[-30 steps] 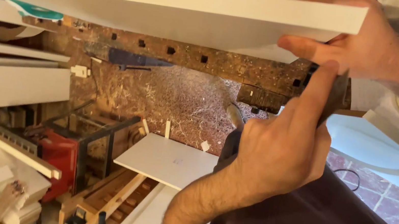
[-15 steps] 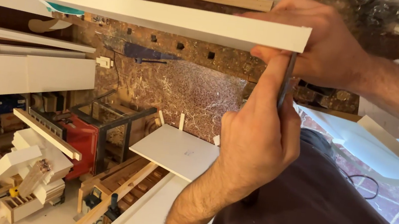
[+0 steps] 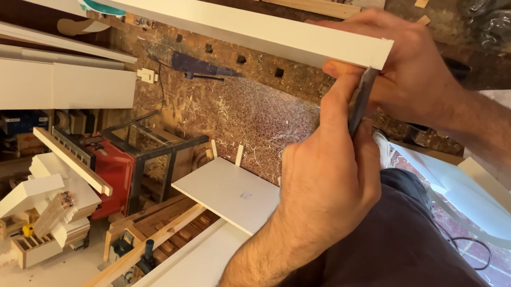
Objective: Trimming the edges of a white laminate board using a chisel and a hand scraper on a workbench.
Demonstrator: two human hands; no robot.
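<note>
The right hand [image 3: 409, 72] grips the end of a long white board [image 3: 187, 16], fingers closed over its top edge at about 1 o'clock in the view. The left hand [image 3: 329, 179] rises from 6 o'clock, its fingers pinching a dark pencil [image 3: 360, 101] whose tip touches the board's underside near that end. Beneath lies the sawdust-strewn bench [image 3: 247, 109]. At 8 o'clock an open wooden box [image 3: 35, 246] holds white offcuts standing on edge. A flat white panel [image 3: 229, 193] rests at the centre, beside a red machine [image 3: 110, 174].
</note>
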